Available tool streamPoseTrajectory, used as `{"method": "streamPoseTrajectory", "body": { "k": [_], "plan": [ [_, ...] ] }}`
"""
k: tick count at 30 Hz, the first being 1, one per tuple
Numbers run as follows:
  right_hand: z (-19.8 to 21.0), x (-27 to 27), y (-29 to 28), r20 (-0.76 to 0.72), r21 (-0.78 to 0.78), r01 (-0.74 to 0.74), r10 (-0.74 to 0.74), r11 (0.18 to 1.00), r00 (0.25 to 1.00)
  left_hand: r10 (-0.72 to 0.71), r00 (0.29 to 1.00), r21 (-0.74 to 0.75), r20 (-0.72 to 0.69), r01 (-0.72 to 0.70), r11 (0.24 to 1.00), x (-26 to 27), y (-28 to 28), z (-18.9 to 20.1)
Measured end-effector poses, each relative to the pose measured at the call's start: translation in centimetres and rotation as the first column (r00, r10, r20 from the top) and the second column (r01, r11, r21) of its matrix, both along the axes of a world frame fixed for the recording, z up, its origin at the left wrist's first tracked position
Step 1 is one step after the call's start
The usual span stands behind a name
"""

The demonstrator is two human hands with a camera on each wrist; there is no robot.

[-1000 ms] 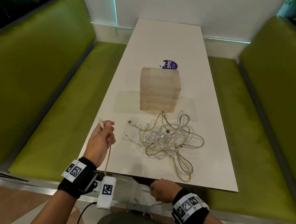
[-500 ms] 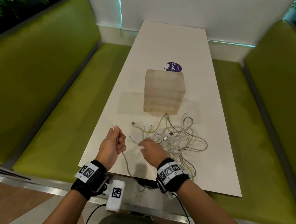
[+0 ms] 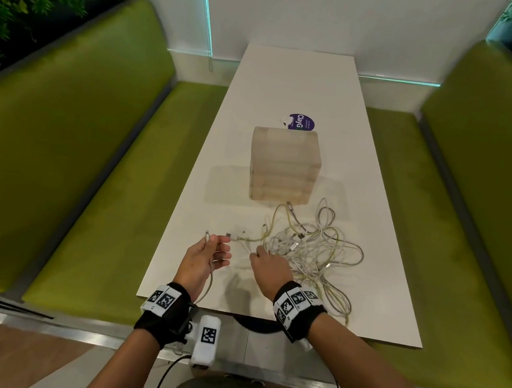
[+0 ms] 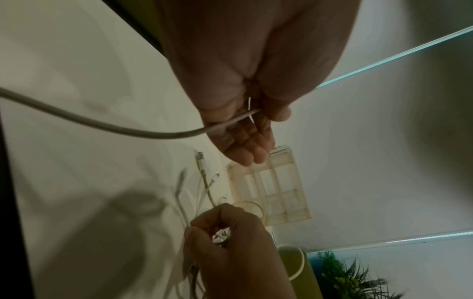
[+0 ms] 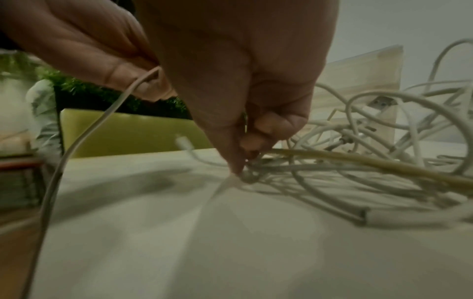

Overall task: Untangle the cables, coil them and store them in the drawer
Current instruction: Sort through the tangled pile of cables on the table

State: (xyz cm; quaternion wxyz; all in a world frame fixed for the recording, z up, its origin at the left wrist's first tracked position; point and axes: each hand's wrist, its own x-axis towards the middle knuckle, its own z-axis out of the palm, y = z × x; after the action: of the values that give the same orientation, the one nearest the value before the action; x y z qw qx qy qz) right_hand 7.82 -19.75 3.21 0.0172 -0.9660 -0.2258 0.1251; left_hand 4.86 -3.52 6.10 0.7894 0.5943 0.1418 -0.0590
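Setting: white table (image 3: pixel 290 81) running away from the person between two green benches (image 3: pixel 76 132), a white wall at its 12 o'clock end.
Drawer unit: small pale translucent drawer box (image 3: pixel 285 165) at the table's centre, its drawers closed; a purple round label (image 3: pixel 301 122) lies just behind it at 12 o'clock.
Cable tangle: heap of white and yellowish cables (image 3: pixel 309 249) at 6 o'clock of the drawer box, near the table's front edge; loose plug ends stick out toward 9 o'clock.
Left hand: left hand (image 3: pixel 203 259) is held palm-up at 9 o'clock of the heap, thumb pinching a single white cable (image 3: pixel 210 278) near its plug; the other fingers lie loosely extended. That cable trails back over the table's near edge.
Right hand: right hand (image 3: pixel 267 270) reaches into the heap's 9 o'clock edge, fingertips (image 5: pixel 236 163) closed narrowly in a pinch on a strand of the tangle at the tabletop.
Wrists: black bands with printed square markers on both.
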Motion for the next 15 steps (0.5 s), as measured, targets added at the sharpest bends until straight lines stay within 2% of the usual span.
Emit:
{"method": "streamPoseTrajectory", "body": {
  "k": [1,3,5,7,10,15],
  "plan": [
    [0.0,0.1,0.0,-0.005,0.051,0.032,-0.032,0.998,0.999,0.012,1.0,0.004,0.005,-0.012,1.0,0.0,0.0,-0.1],
    [0.2,0.3,-0.3,-0.048,0.252,0.129,-0.12,0.959,0.992,0.048,0.999,0.007,0.016,-0.048,0.999,0.0,0.0,-0.3],
    [0.6,0.4,-0.9,-0.135,0.474,0.205,-0.159,0.857,0.978,0.073,0.997,0.002,0.012,-0.073,0.997,0.1,-0.1,-0.6],
    [1.1,0.2,-1.7,-0.202,0.626,0.227,-0.126,0.746,0.971,0.055,0.998,0.001,0.004,-0.055,0.998,0.3,-0.5,-0.8],
    [1.2,0.2,-2.4,-0.263,0.702,0.227,-0.051,0.675,0.964,-0.025,1.0,-0.003,0.013,0.025,1.0,0.8,-1.7,-0.6],
    [0.7,0.3,-3.0,-0.217,0.774,0.177,-0.008,0.608,0.976,-0.099,0.995,-0.024,0.027,0.099,0.995,1.7,-4.0,0.2]
  ]
}}
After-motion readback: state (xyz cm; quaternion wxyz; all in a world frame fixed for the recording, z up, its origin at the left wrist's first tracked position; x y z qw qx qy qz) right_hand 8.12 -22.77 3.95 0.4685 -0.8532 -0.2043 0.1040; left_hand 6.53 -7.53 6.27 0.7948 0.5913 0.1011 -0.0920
